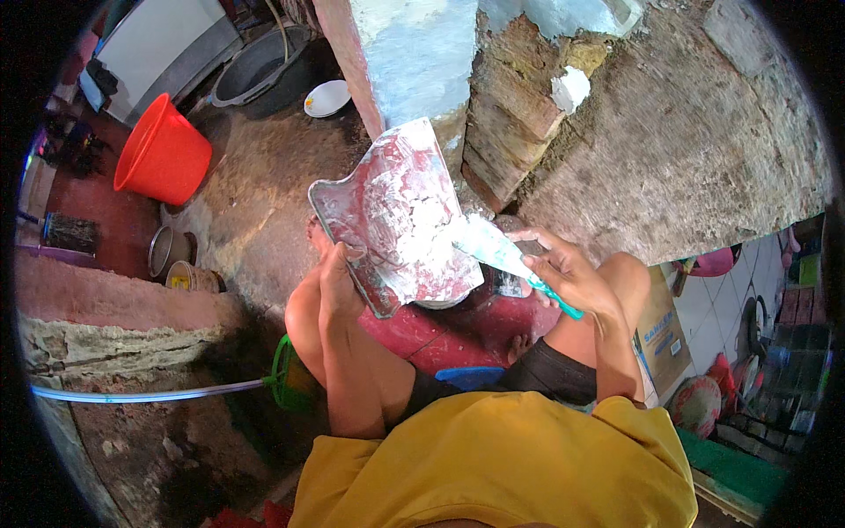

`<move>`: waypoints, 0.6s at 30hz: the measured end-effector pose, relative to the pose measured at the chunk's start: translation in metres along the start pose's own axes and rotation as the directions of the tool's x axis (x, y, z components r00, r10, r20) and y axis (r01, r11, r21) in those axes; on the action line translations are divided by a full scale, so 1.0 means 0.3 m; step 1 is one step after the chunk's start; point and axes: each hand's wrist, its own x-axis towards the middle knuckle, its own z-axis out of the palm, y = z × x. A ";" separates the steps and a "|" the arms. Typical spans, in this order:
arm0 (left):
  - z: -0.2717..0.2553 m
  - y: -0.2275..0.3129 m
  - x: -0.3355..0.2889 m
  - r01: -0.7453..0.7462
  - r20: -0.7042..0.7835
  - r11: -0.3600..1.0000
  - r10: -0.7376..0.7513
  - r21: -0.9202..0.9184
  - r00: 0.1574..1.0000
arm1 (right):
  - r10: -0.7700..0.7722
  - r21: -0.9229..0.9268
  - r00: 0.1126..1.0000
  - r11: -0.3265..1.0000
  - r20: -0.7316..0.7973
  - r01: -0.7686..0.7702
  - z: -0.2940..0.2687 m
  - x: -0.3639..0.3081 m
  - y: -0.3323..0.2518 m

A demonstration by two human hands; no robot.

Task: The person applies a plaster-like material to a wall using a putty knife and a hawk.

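Note:
My left hand point(339, 275) is closed on the rim of a red dustpan point(374, 202), held flat in front of me. Wet white putty point(421, 220) is smeared and heaped across its surface. In my right hand point(568, 271) is a putty knife point(541, 286) with a teal handle, fingers wrapped round it. Its blade is coated in white and lies against the putty at the dustpan's right edge. Below the blade, near my right fingers, is a small greyish flat piece point(510, 283) that I cannot make out. Part of a round container point(443, 304) shows under the dustpan.
Straight ahead stands a pale blue wall corner point(414, 62) beside broken, bare masonry point(510, 114). An orange-red bucket point(167, 154), black tub point(264, 75) and white bowl point(327, 99) are at far left. A green net point(286, 374) on a pole lies left; a cardboard box point(664, 339) stands right.

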 end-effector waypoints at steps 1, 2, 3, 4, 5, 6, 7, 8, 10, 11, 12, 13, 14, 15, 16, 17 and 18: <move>-0.010 -0.004 -0.001 0.002 -0.014 1.000 -0.002 -0.003 1.000 | -0.001 0.016 1.000 1.000 0.005 0.001 0.002 0.002 0.001; -0.014 -0.005 -0.004 0.000 -0.032 1.000 -0.001 -0.007 0.999 | -0.007 0.031 1.000 0.999 0.010 0.007 0.002 0.007 -0.005; -0.022 -0.008 -0.009 0.002 -0.052 1.000 -0.003 -0.013 0.999 | -0.013 0.046 1.000 0.999 0.014 0.013 0.001 0.009 -0.009; -0.029 -0.016 -0.011 0.000 -0.076 1.000 -0.002 -0.022 0.997 | -0.036 0.047 0.999 0.998 -0.024 0.037 0.000 0.012 -0.001; -0.027 -0.020 -0.004 -0.004 -0.090 1.000 0.002 -0.027 0.996 | -0.063 0.046 0.996 0.997 -0.068 0.066 -0.006 0.016 0.009; -0.021 -0.024 0.004 -0.009 -0.103 0.999 0.006 -0.036 0.995 | -0.089 0.043 0.990 0.995 -0.114 0.094 -0.012 0.015 0.014; -0.014 -0.027 0.008 -0.013 -0.113 0.999 0.008 -0.042 0.994 | -0.096 0.045 0.989 0.994 -0.111 0.101 -0.018 0.010 0.012; 0.000 -0.024 0.020 -0.021 -0.116 0.999 0.015 -0.044 0.993 | -0.108 0.048 0.987 0.992 -0.116 0.114 -0.024 0.007 0.010; 0.028 -0.021 0.045 -0.034 -0.104 0.998 0.029 -0.048 0.994 | -0.127 0.096 0.977 0.985 -0.171 0.145 -0.035 0.001 0.015; 0.045 -0.016 0.051 -0.046 -0.101 0.998 0.042 -0.043 0.994 | -0.136 0.147 0.968 0.975 -0.212 0.169 -0.029 0.010 0.026; 0.067 -0.008 0.046 -0.078 -0.100 0.997 0.076 -0.012 0.992 | -0.141 0.200 0.956 0.960 -0.255 0.195 -0.025 0.017 0.040; 0.084 -0.008 0.047 -0.066 -0.092 0.997 0.063 -0.032 0.994 | -0.165 0.231 0.934 0.942 -0.316 0.245 -0.028 0.024 0.048; 0.096 -0.009 0.043 -0.054 -0.091 0.997 0.050 -0.049 0.995 | -0.183 0.265 0.909 0.919 -0.373 0.294 -0.031 0.035 0.058; 0.104 -0.010 0.044 -0.043 -0.091 0.997 0.037 -0.065 0.995 | -0.198 0.293 0.882 0.892 -0.428 0.343 -0.033 0.047 0.066; 0.093 -0.022 0.061 -0.046 -0.077 0.994 0.039 -0.097 0.996 | -0.193 0.309 0.833 0.866 -0.519 0.393 -0.032 0.062 0.070; 0.113 -0.022 0.061 -0.033 -0.080 0.995 0.025 -0.098 0.997 | -0.196 0.319 0.764 0.824 -0.614 0.468 -0.030 0.080 0.081; 0.138 -0.023 0.055 -0.021 -0.083 0.995 0.013 -0.099 0.996 | -0.191 0.318 0.687 0.779 -0.701 0.541 -0.027 0.104 0.097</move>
